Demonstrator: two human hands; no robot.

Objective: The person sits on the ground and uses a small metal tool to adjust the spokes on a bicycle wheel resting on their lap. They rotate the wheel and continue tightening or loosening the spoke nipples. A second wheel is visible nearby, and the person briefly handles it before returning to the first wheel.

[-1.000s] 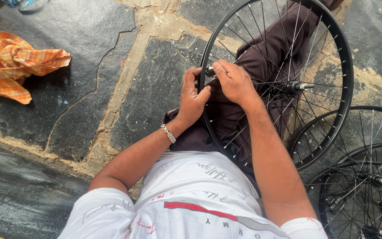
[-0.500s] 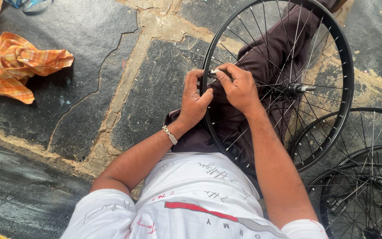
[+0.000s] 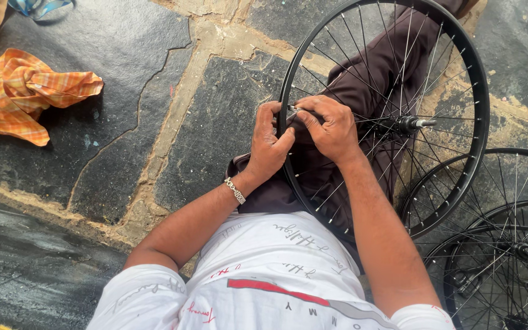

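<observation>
I sit on the stone floor point(image 3: 123, 91) and a black bicycle wheel point(image 3: 459, 79) lies across my lap, over my dark trousers point(image 3: 368, 73). The wheel has a thin black rim, many thin silver spokes and a dark hub point(image 3: 407, 125) in the middle with a short shiny axle end. It looks bare, without a tyre on it.

My left hand point(image 3: 268, 146) grips the rim at its left side, the fingers curled around it and the thumb pressing on top. My right hand point(image 3: 331, 128) is just beside it, touching it, and its fingers are closed on a small silver tool point(image 3: 293, 111) at the rim; what kind of tool it is I cannot tell, it is too small. On my left wrist there is a silver bracelet point(image 3: 235, 190).

To my right more black wheels point(image 3: 508, 244) lie stacked on the floor, close to the wheel on my lap. Well apart, at my left, lies a crumpled orange checked cloth point(image 3: 25, 95).
</observation>
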